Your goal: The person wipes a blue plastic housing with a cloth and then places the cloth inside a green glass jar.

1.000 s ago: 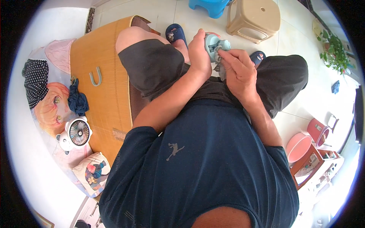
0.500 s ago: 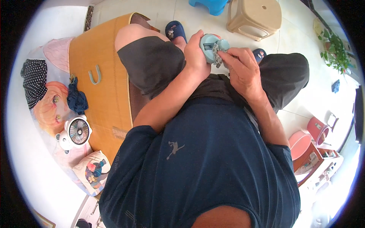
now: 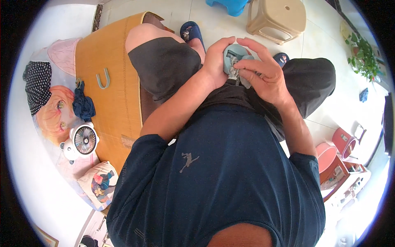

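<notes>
A pale teal, rounded device [image 3: 227,62] with a dark slot in its face is held above my lap, between my knees. My left hand [image 3: 216,61] wraps round its left side. Grey, fluffy material like lint [image 3: 233,71] clings to the near part of the slot. My right hand [image 3: 265,76] pinches at this lint with thumb and forefinger, while a further finger reaches over the device's far edge. The fingers partly cover the device's right side, and its underside is hidden.
I sit on a bed edge with a tan mat [image 3: 107,53]. A small white fan [image 3: 85,140], a dark blue cloth [image 3: 83,103] and a cushion [image 3: 98,185] lie at left. Ahead stand a beige stool [image 3: 277,18] and a blue stool [image 3: 228,6]; a plant [image 3: 364,61] is far right.
The device has tilted and come slightly nearer to me. My right hand has shifted up and spread over its far edge, and the grey lint shows lower on the device.
</notes>
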Available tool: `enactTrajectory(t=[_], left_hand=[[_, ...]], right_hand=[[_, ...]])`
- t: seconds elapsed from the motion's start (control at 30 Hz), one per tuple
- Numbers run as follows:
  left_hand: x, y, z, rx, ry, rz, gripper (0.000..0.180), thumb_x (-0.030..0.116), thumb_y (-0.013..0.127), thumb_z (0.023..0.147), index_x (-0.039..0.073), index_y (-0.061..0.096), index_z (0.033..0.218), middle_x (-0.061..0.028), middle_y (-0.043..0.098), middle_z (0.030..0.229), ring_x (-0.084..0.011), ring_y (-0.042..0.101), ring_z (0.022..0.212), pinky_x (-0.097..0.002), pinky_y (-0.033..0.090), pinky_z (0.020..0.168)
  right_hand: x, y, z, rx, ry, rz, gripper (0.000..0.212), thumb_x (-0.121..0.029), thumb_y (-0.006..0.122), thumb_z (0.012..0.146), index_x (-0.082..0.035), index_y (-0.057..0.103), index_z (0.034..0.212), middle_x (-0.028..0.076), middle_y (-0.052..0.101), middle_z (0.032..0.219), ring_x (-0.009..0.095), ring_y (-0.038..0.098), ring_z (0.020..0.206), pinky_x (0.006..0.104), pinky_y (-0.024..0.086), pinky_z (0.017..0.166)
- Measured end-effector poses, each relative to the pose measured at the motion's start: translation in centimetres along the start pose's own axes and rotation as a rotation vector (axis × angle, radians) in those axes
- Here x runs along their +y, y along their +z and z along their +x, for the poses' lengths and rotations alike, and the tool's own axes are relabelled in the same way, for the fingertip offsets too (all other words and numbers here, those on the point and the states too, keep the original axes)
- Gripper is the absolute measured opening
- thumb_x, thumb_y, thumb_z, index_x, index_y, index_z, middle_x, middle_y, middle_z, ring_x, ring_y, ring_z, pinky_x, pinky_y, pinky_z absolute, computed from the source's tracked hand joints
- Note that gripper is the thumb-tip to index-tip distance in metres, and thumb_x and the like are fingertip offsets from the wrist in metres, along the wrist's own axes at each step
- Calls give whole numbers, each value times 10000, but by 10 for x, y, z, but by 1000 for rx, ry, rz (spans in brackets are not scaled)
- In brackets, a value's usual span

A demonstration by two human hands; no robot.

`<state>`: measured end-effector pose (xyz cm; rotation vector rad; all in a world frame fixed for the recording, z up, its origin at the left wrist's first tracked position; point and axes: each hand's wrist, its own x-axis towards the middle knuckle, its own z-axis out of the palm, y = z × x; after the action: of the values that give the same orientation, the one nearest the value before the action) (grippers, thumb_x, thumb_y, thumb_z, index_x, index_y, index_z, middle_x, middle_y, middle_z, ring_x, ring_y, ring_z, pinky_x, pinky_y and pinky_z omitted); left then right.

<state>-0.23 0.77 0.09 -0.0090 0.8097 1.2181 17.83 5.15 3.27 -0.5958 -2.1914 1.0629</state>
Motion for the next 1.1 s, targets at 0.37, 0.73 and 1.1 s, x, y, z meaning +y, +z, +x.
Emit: enactTrajectory(t=[0.37,0.73,1.1], left_hand=[[-19,6,4,48,16,-21,261,317,571,1014,78,670,1051,-72,696,955,-222,699,877,-379,574,817],[-17,-5,1,7,-14,-54,447,404,461,1098,6,665,1073,-133,722,985,-264,721,905,-409,597,845],[-34,-4,6,40,96,-230,528,517,434,1114,22,619,1143,-132,696,1039,-281,705,953,-435,575,897]], right_hand=[[23,26,-12,98,321,563,534,-167,820,924,-82,654,1425,106,610,1479,216,566,1347,371,430,1150],[11,16,-5,-16,491,593,763,-232,891,857,-7,535,1494,119,680,1297,192,620,1197,353,488,1074],[4,41,-4,221,583,326,639,-331,914,841,-57,654,1356,90,746,1099,159,676,1003,330,554,914]])
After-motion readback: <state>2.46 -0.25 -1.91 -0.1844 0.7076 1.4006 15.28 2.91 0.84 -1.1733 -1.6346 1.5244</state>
